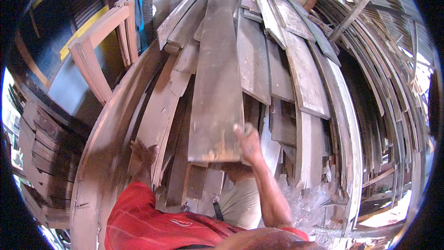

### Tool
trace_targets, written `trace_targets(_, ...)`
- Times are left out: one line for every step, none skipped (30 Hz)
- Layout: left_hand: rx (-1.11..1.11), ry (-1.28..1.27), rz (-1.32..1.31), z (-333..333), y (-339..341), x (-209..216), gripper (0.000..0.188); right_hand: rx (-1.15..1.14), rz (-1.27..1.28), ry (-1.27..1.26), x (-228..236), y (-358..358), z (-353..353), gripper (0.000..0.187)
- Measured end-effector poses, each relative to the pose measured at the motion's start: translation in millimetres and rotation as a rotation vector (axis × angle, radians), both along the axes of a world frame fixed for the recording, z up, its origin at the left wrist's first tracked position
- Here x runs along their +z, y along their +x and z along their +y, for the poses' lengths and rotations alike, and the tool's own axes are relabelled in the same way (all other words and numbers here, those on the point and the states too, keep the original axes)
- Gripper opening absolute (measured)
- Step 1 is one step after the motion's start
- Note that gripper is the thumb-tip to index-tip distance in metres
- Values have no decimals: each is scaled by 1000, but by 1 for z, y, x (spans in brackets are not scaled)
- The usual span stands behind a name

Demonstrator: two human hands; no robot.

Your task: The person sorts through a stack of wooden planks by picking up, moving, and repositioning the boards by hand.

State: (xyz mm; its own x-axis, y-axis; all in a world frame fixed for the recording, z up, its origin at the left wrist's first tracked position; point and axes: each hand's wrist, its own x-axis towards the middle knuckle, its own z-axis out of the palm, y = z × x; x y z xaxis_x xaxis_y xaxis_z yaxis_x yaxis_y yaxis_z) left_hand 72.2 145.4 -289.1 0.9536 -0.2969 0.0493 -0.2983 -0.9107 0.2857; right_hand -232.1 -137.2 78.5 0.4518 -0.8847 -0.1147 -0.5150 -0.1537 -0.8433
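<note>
A long, wide wooden plank point(216, 83) lies lengthwise before me on top of the stack, its near end pale and worn. My right hand point(249, 142) is closed on the right edge of that plank, close to its near corner; its far fingers are partly hidden. To the left, my left hand point(144, 153) has its fingers spread against a lower brown board point(157, 113). Nothing shows in that hand's grasp, and whether it presses on the board or only hovers I cannot tell.
Several weathered boards point(305, 83) overlap to the right, with more long timbers point(388, 78) stacked beyond them. At upper left stands a reddish wooden frame point(88, 65), near a hanging blue cloth point(137, 9). A diagonal wooden brace point(356, 11) crosses the upper right.
</note>
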Motion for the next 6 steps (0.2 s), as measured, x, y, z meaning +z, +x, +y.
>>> trace_targets(40,-16,72,3,1,2,131,-16,-12,20,7,-7,30,48)
trace_targets(58,-38,146,-3,3,5,132,-34,-30,74,4,-23,55,49)
trace_targets(53,-48,154,-5,2,2,132,-37,-45,132,2,-33,73,51)
trace_targets(42,-71,90,-5,3,0,134,-47,-37,129,15,-38,89,51)
trace_targets(41,-89,30,4,4,-6,136,-52,89,95,35,-41,113,50)
trace_targets(43,-85,41,15,-4,-13,136,-55,214,62,44,-43,129,50)
